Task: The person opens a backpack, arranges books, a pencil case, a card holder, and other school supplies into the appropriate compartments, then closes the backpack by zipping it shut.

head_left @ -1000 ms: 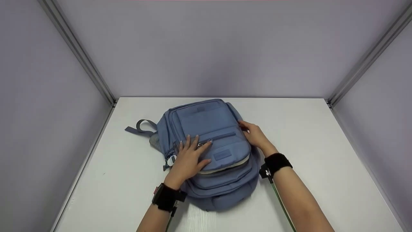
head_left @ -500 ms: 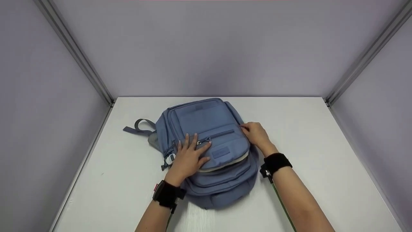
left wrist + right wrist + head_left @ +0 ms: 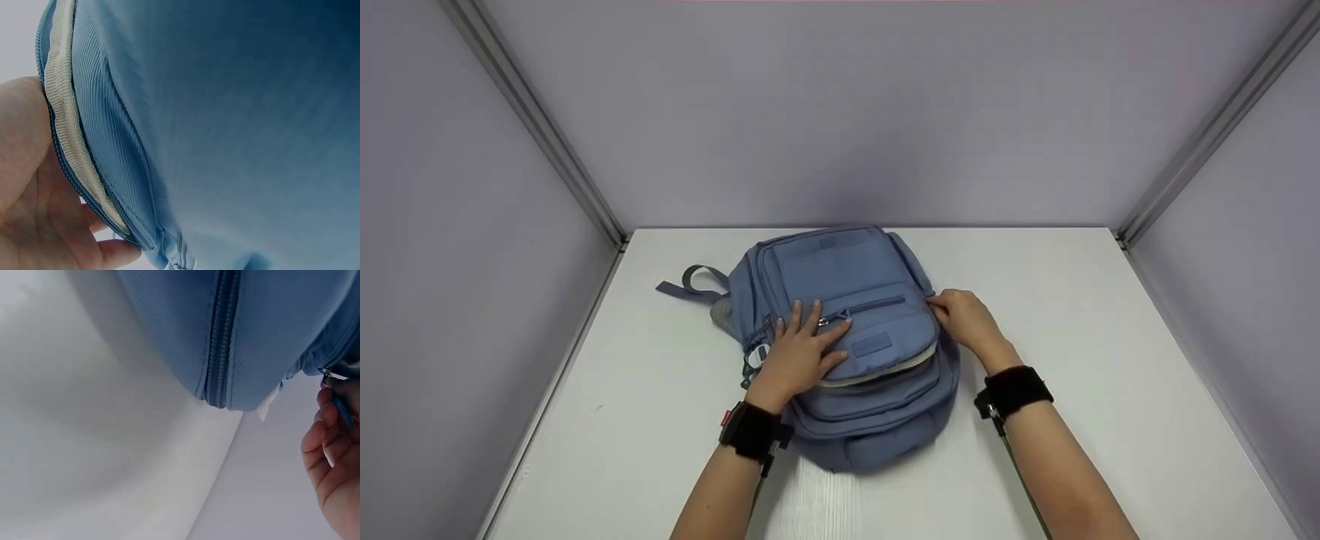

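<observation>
A blue backpack (image 3: 840, 262) lies front side up on the white table. Its front pocket gapes along the lower edge, where a cream lining (image 3: 64, 107) shows between the zipper teeth. Spread over the pocket's left part is my left hand (image 3: 795, 356), fingers fairly straight, beside a small zipper with a metal slider (image 3: 823, 322). At the pocket's right side, my right hand (image 3: 967, 319) pinches a blue zipper pull (image 3: 342, 409) between thumb and curled fingers. The right wrist view shows the metal slider (image 3: 325, 374) just beyond the fingertips.
A loose strap (image 3: 686, 289) sticks out at the backpack's upper left. A round white charm (image 3: 757, 355) hangs at its left side. Grey panels (image 3: 870, 112) enclose the white table (image 3: 607, 450) at the back and both sides.
My right fingers have closed on the zipper pull, and that hand has shifted slightly right and toward me. The left hand keeps its place on the backpack, which sits slightly higher in view.
</observation>
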A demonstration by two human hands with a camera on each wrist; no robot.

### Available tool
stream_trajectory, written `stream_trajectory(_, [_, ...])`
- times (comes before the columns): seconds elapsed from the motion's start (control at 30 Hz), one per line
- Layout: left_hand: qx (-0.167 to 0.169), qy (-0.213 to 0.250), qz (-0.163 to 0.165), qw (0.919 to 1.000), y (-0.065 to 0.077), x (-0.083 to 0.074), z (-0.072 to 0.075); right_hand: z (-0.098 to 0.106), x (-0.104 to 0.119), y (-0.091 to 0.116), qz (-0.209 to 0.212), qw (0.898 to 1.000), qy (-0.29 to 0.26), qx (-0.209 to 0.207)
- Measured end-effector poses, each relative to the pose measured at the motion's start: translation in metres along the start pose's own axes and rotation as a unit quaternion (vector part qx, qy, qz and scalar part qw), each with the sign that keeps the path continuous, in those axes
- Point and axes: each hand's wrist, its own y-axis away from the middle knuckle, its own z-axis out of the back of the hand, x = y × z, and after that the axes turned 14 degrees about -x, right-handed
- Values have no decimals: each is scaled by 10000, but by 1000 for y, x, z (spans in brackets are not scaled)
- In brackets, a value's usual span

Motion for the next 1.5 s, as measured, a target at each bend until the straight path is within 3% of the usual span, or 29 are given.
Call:
stream_trajectory(0.5, [-116,99,-20,9999,3,-1,0,28,8,39,155,9991,-207,335])
stream_trajectory(0.73, [-64,321,54,9994,5,1,0,38,15,55,354,9938,-686,794])
stream_trajectory(0.97, [-191,356,-24,9992,6,0,-1,47,31,66,-69,9820,-1212,1450])
stream_trajectory(1.13, [-280,335,-84,9990,8,0,-4,47,43,70,-158,9728,-1546,1716])
stream_trajectory(1.5, [-400,258,-28,9989,10,-3,-7,33,73,74,58,9631,-2021,1777])
